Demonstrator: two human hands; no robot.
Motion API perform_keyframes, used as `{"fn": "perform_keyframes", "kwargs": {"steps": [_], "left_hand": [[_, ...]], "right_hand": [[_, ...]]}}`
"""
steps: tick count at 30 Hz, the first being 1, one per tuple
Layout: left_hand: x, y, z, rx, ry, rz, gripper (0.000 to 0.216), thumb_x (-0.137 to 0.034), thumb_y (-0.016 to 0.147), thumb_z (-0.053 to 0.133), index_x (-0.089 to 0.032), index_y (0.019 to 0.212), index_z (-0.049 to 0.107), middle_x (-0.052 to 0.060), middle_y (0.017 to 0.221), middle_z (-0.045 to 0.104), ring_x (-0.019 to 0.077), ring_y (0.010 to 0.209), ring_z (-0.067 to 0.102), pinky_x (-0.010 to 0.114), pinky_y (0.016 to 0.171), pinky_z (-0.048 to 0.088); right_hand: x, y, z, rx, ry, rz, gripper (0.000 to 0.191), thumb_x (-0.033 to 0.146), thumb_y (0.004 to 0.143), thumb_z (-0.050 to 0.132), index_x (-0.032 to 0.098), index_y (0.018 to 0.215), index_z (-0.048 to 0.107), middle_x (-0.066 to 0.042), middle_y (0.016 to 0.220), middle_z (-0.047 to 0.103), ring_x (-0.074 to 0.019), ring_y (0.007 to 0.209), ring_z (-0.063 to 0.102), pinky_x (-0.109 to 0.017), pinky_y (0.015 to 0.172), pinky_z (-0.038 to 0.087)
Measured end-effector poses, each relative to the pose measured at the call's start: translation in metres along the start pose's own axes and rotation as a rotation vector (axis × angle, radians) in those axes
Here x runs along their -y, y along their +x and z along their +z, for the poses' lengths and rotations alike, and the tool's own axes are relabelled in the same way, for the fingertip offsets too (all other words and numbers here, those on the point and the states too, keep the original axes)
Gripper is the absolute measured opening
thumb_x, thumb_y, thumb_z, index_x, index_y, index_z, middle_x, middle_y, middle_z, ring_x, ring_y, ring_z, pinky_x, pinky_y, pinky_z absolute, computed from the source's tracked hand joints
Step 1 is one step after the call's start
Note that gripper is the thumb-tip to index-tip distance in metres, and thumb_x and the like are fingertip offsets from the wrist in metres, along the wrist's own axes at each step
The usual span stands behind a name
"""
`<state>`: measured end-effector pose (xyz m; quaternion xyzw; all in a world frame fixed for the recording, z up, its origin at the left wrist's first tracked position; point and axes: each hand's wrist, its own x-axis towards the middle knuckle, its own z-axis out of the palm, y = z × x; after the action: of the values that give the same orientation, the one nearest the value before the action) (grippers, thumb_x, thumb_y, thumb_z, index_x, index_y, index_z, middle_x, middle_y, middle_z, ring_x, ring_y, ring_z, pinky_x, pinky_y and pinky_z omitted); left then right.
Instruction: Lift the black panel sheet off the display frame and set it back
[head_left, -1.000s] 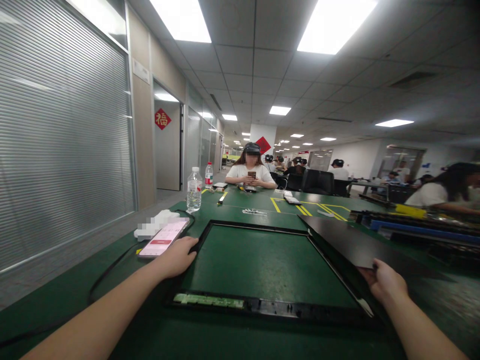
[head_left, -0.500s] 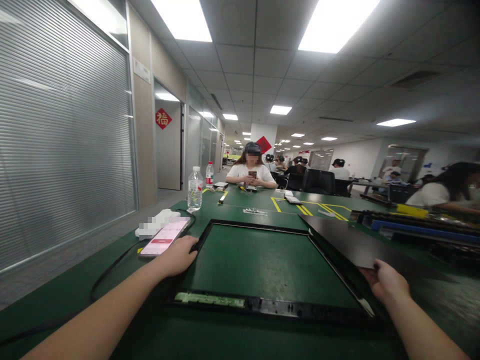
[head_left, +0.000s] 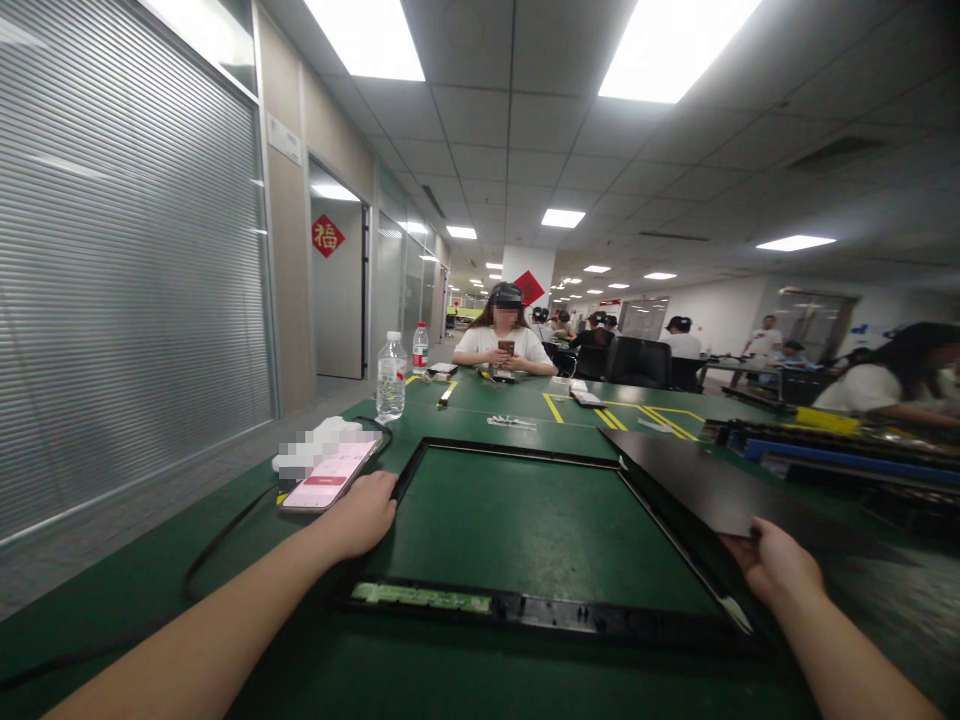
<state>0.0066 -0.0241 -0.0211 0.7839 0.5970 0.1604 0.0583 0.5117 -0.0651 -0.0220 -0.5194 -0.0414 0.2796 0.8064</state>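
Note:
A black rectangular frame [head_left: 570, 615], like a screen bezel, lies on the green table with a green strip [head_left: 420, 598] along its near side. My left hand [head_left: 367, 515] is closed around the frame's left side, its fingertips partly hidden. To the right, a thin dark panel [head_left: 697, 480] slants over the table beside the frame's right side. My right hand [head_left: 780, 565] grips the panel's near edge, thumb on top and fingers underneath. Pale pieces show along the frame's right side.
A lit phone [head_left: 330, 475] lies left of my left hand, with a black cable [head_left: 225, 535] nearby. Two bottles, one large and clear [head_left: 391, 380], stand farther back. Across the table sits a person [head_left: 504, 340] holding a phone. Long dark and blue parts [head_left: 802, 465] lie at the right.
My hands, the frame and the panel have hardly moved; the view has shifted very slightly. In the far right background, a person now stands more upright.

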Motion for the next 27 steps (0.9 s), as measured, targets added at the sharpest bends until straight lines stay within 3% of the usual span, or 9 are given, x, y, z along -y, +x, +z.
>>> {"fn": "perform_keyframes", "kwargs": {"steps": [6,10,15,20,24,27], "left_hand": [[-0.003,-0.002,0.004,0.0,0.042,-0.003,0.05,-0.016,0.081,0.034,-0.005,0.13,0.041,0.018,0.132,0.046,0.0263,0.124,0.041,0.036,0.102,0.031],[-0.001,-0.001,0.001,0.018,-0.014,0.018,0.047,-0.018,0.08,0.036,-0.006,0.124,0.048,0.019,0.13,0.049,0.0269,0.122,0.043,0.036,0.102,0.032],[-0.002,0.001,-0.001,-0.002,-0.137,0.02,0.039,-0.019,0.075,0.044,-0.015,0.11,0.059,0.012,0.122,0.057,0.026,0.117,0.049,0.036,0.102,0.032],[-0.002,0.002,-0.004,0.028,-0.127,0.064,0.035,-0.02,0.075,0.043,-0.016,0.103,0.062,0.012,0.118,0.06,0.0254,0.115,0.051,0.036,0.101,0.034],[0.001,0.003,-0.003,0.039,-0.067,0.065,0.04,-0.02,0.078,0.038,-0.011,0.11,0.06,0.016,0.122,0.057,0.0261,0.116,0.049,0.037,0.102,0.033],[0.004,0.004,-0.001,0.036,-0.048,0.003,0.049,-0.024,0.08,0.038,-0.006,0.124,0.048,0.019,0.131,0.048,0.0269,0.123,0.043,0.037,0.104,0.03]], "right_hand": [[-0.002,0.005,-0.003,0.033,0.002,0.0,0.01,0.006,0.079,0.049,0.016,0.076,0.049,0.001,0.071,0.056,-0.01,0.049,0.058,-0.021,0.05,0.054],[0.001,0.005,-0.004,0.057,0.021,0.01,0.009,0.008,0.078,0.05,0.017,0.076,0.051,0.0,0.072,0.058,-0.0106,0.051,0.059,-0.022,0.052,0.053],[0.004,0.0,0.0,0.073,0.077,0.037,0.012,0.007,0.08,0.047,0.016,0.076,0.052,0.0,0.071,0.058,-0.0096,0.053,0.06,-0.02,0.055,0.053],[0.011,-0.008,0.006,0.079,0.147,-0.006,0.014,0.004,0.08,0.048,0.015,0.073,0.053,0.002,0.07,0.058,-0.0064,0.054,0.059,-0.016,0.057,0.052],[0.017,-0.018,0.011,0.083,0.167,-0.024,0.016,0.001,0.078,0.049,0.015,0.07,0.053,0.003,0.068,0.058,-0.0065,0.053,0.058,-0.014,0.054,0.053],[0.02,-0.029,0.016,0.098,0.171,-0.02,0.016,0.001,0.076,0.049,0.014,0.068,0.054,0.002,0.066,0.059,-0.0074,0.054,0.058,-0.014,0.053,0.053]]}}
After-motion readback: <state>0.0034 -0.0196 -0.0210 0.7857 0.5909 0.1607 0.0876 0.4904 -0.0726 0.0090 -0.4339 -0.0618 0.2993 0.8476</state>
